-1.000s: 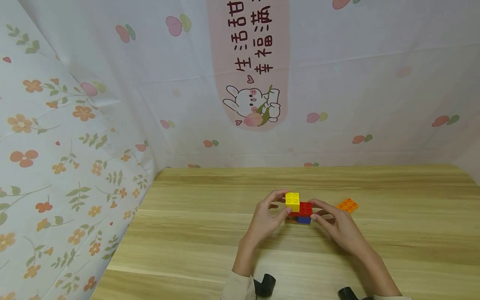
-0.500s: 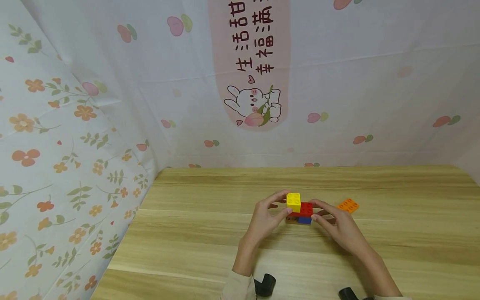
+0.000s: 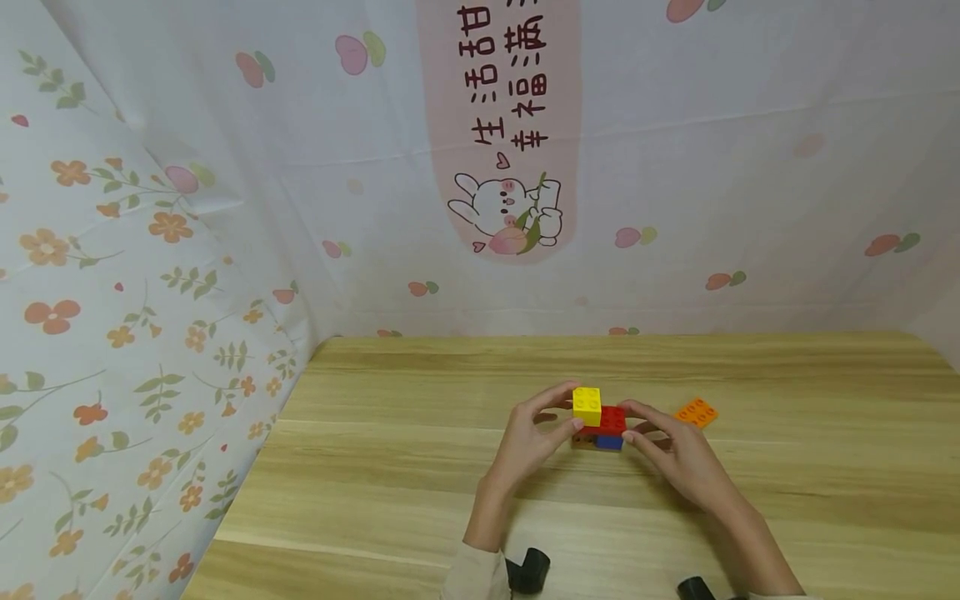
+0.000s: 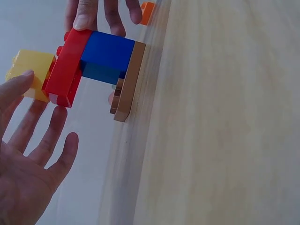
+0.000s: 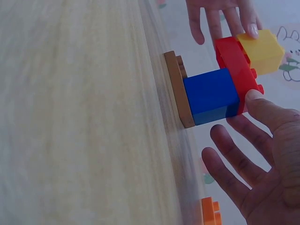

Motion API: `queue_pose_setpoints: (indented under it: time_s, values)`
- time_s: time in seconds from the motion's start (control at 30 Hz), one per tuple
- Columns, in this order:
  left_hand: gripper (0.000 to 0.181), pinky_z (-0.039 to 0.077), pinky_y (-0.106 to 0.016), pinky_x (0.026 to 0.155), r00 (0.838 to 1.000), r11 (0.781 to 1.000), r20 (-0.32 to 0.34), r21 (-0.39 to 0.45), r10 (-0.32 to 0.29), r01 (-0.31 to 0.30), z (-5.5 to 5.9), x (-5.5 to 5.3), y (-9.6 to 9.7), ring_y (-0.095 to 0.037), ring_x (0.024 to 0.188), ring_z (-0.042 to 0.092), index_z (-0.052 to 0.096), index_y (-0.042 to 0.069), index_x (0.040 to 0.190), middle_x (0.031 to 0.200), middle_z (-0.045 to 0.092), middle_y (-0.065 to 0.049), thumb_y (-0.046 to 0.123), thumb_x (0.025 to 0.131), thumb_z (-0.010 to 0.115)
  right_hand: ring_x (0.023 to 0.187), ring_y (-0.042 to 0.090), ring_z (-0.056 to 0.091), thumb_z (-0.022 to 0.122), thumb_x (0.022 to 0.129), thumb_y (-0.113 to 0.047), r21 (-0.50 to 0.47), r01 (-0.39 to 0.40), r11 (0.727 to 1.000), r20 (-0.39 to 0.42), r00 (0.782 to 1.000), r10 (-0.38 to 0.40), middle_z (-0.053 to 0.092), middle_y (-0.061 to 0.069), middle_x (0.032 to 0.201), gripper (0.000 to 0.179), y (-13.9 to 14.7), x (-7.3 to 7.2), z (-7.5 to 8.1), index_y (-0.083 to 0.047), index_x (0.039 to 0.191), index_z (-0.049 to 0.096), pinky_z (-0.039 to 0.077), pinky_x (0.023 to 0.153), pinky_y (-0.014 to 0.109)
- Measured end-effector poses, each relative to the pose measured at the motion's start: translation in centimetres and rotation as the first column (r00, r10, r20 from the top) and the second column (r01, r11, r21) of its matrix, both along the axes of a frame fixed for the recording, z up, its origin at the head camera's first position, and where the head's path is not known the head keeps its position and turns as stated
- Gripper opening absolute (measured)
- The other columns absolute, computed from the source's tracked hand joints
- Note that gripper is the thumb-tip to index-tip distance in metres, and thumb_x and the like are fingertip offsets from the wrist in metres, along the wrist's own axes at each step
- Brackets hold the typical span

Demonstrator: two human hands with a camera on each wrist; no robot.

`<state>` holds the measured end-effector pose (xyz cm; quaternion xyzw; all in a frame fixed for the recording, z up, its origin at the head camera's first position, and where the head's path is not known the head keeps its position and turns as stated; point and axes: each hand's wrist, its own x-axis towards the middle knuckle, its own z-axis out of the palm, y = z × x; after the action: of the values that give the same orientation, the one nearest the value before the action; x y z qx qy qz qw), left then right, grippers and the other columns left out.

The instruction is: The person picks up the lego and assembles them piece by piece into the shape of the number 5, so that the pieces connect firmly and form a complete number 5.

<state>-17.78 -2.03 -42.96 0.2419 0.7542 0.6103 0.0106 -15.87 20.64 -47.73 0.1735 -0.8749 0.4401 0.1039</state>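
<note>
A small stack of toy building bricks stands on the table: a thin brown plate (image 4: 130,84) at the bottom, a blue brick (image 5: 212,93) on one end of it, a longer red brick (image 3: 615,419) across the top. On the red brick's left end sits a square yellow brick (image 3: 587,407), which my left hand (image 3: 527,440) pinches between thumb and fingers. My right hand (image 3: 681,454) pinches the right end of the red brick. In the left wrist view the red brick's other end juts past the blue one, with a gap over the brown plate's bare studs.
An orange studded plate (image 3: 697,412) lies on the wooden table (image 3: 375,483) just behind my right hand. A printed cloth (image 3: 337,167) hangs along the table's back edge, and a flowered one (image 3: 150,333) at the left. Black pieces (image 3: 531,571) are by both wrists.
</note>
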Motion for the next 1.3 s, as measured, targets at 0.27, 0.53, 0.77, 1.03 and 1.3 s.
queue_pose_setpoints:
  time_s: [0.27,0.53,0.77,1.03,1.3]
  values:
    - [0.046,0.041,-0.051,0.091,0.999,0.999,-0.016,0.010,-0.031,0.031,-0.1,-0.1,-0.3,-0.025,0.108,0.057,0.052,0.005,0.132,0.121,0.060,-0.009,0.004,0.087,0.063,0.087,0.024,0.064,0.062,0.090,-0.014,0.008,0.000,1.000,0.003,1.000,0.000,0.061,0.015,0.116,0.040,0.1,0.0,-0.1,-0.003,0.128,0.055,0.053,0.067,0.029]
    - [0.055,0.040,-0.049,0.094,0.996,0.997,0.067,0.059,-0.052,0.048,-0.1,-0.2,-0.3,-0.035,0.115,0.051,0.041,0.006,0.140,0.130,0.052,-0.016,0.006,0.088,0.061,0.086,0.025,0.064,0.061,0.090,-0.014,0.004,0.001,1.000,0.010,1.000,-0.001,0.061,0.016,0.115,0.040,0.1,-0.1,-0.1,-0.003,0.128,0.055,0.054,0.066,0.030]
    - [0.038,0.041,-0.032,0.095,0.991,0.985,0.120,0.166,-0.060,0.040,0.2,-0.2,0.0,-0.031,0.123,0.044,0.046,0.002,0.135,0.134,0.049,-0.008,0.011,0.098,0.046,0.087,0.024,0.063,0.062,0.090,-0.014,-0.004,0.005,1.000,0.020,1.000,-0.005,0.062,0.015,0.115,0.039,0.0,0.0,0.1,-0.005,0.127,0.055,0.054,0.067,0.031]
    - [0.036,0.035,-0.039,0.099,0.986,0.984,0.115,0.145,-0.124,0.106,0.4,0.1,0.7,-0.024,0.126,0.040,0.048,0.005,0.133,0.137,0.046,-0.009,0.012,0.099,0.043,0.085,0.025,0.064,0.062,0.089,-0.011,-0.011,0.006,1.000,-0.003,1.000,-0.006,0.062,0.016,0.113,0.038,-0.1,0.1,0.2,-0.004,0.126,0.056,0.054,0.065,0.033]
    - [0.036,0.036,-0.030,0.099,0.982,0.975,0.107,0.174,-0.155,0.135,-0.1,0.2,1.3,-0.027,0.125,0.040,0.044,0.008,0.135,0.137,0.042,-0.005,0.009,0.099,0.041,0.086,0.027,0.064,0.062,0.089,-0.010,-0.014,0.001,1.000,-0.009,1.000,-0.001,0.062,0.017,0.113,0.038,-0.1,0.1,0.1,-0.003,0.126,0.056,0.054,0.065,0.033]
